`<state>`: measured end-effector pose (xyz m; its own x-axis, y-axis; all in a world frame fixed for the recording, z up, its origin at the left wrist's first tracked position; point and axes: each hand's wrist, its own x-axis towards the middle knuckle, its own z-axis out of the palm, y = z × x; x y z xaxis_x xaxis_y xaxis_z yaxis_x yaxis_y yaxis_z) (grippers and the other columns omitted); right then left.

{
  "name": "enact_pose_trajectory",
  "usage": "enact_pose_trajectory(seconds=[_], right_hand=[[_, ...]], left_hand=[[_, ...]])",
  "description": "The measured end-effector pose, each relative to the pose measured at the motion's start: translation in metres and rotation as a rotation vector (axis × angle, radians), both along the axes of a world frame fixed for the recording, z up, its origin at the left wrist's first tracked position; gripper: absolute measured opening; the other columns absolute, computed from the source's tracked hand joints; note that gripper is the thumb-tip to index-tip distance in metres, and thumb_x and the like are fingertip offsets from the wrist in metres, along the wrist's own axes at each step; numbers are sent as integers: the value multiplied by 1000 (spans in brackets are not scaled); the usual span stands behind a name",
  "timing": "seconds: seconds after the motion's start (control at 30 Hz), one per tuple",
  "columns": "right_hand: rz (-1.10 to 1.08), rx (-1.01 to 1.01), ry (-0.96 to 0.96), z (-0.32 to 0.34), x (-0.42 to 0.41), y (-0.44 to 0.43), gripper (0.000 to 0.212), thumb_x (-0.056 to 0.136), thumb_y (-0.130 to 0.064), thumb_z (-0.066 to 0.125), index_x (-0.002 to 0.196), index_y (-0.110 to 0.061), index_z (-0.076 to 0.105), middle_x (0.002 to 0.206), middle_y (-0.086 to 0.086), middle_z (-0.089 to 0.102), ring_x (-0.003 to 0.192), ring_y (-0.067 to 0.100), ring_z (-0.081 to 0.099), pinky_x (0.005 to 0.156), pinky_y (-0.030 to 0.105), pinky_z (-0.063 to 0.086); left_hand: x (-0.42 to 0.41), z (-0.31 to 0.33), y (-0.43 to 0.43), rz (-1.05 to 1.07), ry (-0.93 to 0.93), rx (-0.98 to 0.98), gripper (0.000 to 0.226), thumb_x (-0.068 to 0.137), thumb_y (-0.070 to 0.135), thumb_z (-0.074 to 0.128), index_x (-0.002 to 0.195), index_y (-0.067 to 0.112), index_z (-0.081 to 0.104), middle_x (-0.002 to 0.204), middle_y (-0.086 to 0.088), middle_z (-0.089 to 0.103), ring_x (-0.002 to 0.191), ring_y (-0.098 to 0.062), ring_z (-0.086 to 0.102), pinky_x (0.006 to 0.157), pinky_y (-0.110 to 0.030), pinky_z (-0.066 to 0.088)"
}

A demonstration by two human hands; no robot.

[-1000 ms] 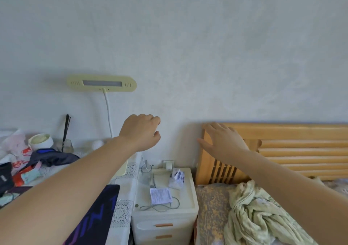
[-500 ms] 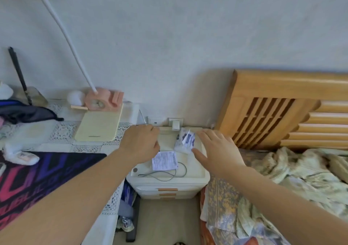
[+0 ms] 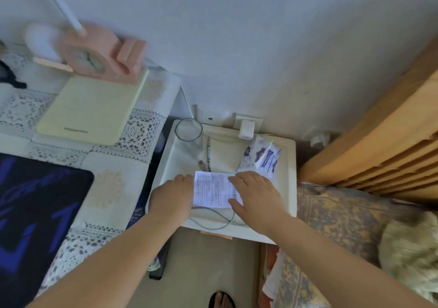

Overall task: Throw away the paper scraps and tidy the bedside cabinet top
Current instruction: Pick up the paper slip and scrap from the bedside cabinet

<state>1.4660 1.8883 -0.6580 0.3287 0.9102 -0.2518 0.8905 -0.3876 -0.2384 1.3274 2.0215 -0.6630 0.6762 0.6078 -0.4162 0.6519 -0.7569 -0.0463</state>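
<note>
A white printed paper sheet [image 3: 211, 189] lies flat on the white bedside cabinet top [image 3: 288, 165]. My left hand [image 3: 173, 196] sits at the sheet's left edge with its fingers curled under, knuckles touching the paper. My right hand [image 3: 256, 194] rests on the sheet's right edge, fingers spread. Just behind my right hand stands a crumpled white packet with blue print [image 3: 260, 158]. A thin grey cable [image 3: 213, 223] loops out from under the sheet at the cabinet's front.
A coiled cable ring [image 3: 188, 130] and a white charger plug [image 3: 246, 128] sit at the cabinet's back. To the left is a lace-covered desk [image 3: 106, 189] with a yellow lamp base [image 3: 87, 108] and a pink clock [image 3: 94, 54]. The wooden headboard [image 3: 379, 142] and bed are on the right.
The view has tilted down and closer to the cabinet. Both hands have dropped from mid-air onto the printed sheet, the left at its left edge, the right on its right edge.
</note>
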Motion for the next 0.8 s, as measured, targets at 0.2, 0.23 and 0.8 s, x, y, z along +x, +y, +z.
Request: enact_pose_trajectory(seconds=[0.2, 0.23, 0.8], right_hand=[[-7, -57, 150, -44, 8, 29, 60, 89, -38, 55, 142, -19, 33, 146, 0, 39, 133, 21, 33, 109, 35, 27], [-15, -73, 162, -48, 10, 32, 62, 89, -39, 55, 142, -20, 31, 147, -1, 37, 134, 21, 31, 110, 34, 26], [13, -89, 148, -83, 20, 58, 60, 84, -33, 65, 135, -18, 39, 130, 4, 42, 120, 25, 38, 97, 34, 40]], left_hand=[[-7, -40, 15, 71, 30, -3, 21, 90, 12, 48, 111, 15, 46, 111, -3, 55, 98, -24, 57, 61, -33, 32], [-6, -44, 16, 75, 23, -9, 22, 91, 16, 49, 113, 15, 46, 113, -3, 55, 101, -24, 56, 62, -33, 32], [5, -78, 16, 274, -302, -267, 25, 91, 28, 54, 115, 28, 60, 121, 4, 50, 100, -19, 56, 63, -28, 38]])
